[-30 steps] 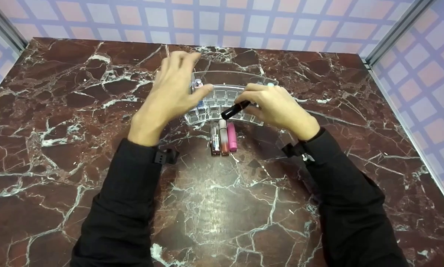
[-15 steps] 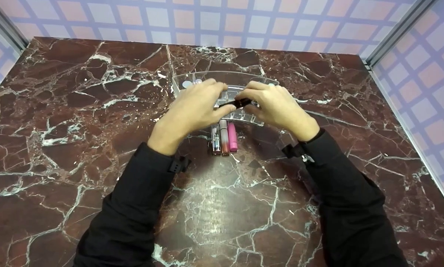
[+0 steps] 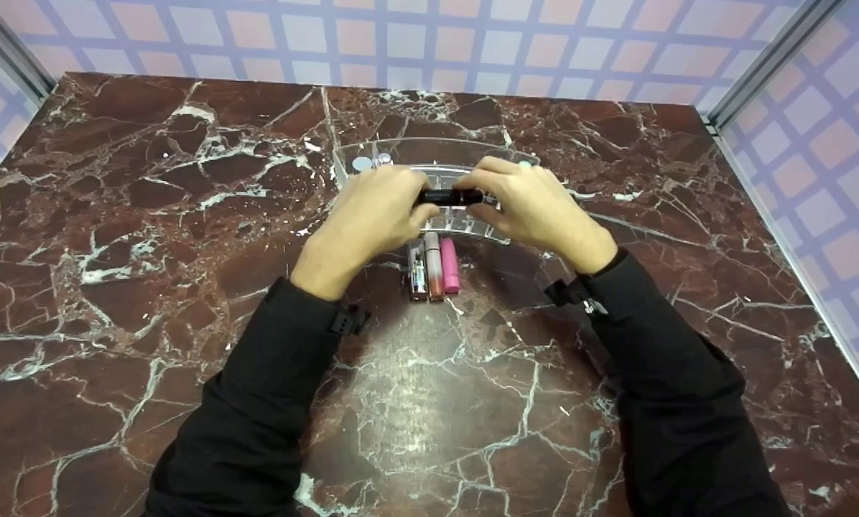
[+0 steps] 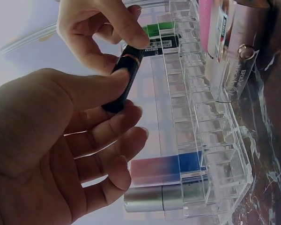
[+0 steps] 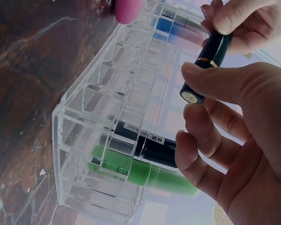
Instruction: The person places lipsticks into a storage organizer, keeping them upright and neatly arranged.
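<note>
A black lipstick tube (image 3: 447,197) with a thin gold band lies level between my two hands, above a clear acrylic organizer (image 3: 429,154). My left hand (image 3: 372,212) pinches one end between thumb and fingers. The other end, which carries a round label, is pinched by my right hand (image 3: 537,208). In the right wrist view the organizer holds a green tube (image 5: 154,176) and a black tube (image 5: 154,150). A pink-and-blue tube (image 4: 154,170) and a silver tube (image 4: 154,198) stand in it in the left wrist view.
On the marble-patterned table (image 3: 415,402), just before the organizer, lie a pink tube (image 3: 449,266), a lip gloss tube (image 3: 433,266) and a clear-bodied tube (image 3: 417,269), side by side. A checked panel (image 3: 401,43) rises behind the table.
My left hand has come down and right from above the organizer's left side and taken hold of the lipstick's free end. The tube has turned from slanted to level. My right hand stays nearly in place.
</note>
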Demonstrator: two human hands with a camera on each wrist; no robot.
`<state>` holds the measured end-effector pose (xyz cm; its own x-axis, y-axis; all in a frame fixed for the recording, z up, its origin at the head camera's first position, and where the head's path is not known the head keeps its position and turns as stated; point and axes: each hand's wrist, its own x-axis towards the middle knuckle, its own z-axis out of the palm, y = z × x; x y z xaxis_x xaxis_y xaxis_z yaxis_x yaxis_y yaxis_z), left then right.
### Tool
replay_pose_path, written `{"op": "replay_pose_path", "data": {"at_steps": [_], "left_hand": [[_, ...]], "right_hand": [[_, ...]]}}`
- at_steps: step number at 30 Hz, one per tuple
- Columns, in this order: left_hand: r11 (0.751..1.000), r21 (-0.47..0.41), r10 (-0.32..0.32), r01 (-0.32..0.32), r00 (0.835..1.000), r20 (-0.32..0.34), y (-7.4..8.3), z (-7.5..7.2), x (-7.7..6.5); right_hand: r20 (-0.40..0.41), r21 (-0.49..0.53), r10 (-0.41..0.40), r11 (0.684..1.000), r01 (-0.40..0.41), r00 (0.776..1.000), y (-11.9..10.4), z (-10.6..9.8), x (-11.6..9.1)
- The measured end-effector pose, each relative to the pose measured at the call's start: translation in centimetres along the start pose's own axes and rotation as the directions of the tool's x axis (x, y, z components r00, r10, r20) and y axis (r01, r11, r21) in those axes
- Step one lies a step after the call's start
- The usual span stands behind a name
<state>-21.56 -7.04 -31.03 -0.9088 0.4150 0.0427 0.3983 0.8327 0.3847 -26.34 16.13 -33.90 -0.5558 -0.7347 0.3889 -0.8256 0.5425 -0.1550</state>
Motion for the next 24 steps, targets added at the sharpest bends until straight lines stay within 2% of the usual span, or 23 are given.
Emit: {"op": "replay_pose_path", "data": {"at_steps": [6,10,19,24], "left_hand": [[0.999,0.053,0.006,-0.002,0.998,-0.062,-0.22,-0.38,-0.09],[0.998,0.058,0.014,-0.010,0.997,-0.077,-0.45,-0.44,-0.05],[0.999,0.033,-0.001,0.003,0.999,-0.051,-0.73,-0.94,-0.11],[0.999,0.003,-0.040,0.040,0.999,-0.017,-0.77,-0.92,-0.21]], "right_hand": [[-0.004,0.000,0.060,0.998,-0.060,0.998,0.02,-0.14,-0.04],[-0.013,0.003,0.085,0.996,-0.085,0.996,0.08,-0.12,-0.14],[-0.017,0.011,0.098,0.995,-0.098,0.995,0.23,-0.07,-0.04],[-0.022,0.008,0.078,0.997,-0.078,0.997,0.31,0.00,-0.06]]}}
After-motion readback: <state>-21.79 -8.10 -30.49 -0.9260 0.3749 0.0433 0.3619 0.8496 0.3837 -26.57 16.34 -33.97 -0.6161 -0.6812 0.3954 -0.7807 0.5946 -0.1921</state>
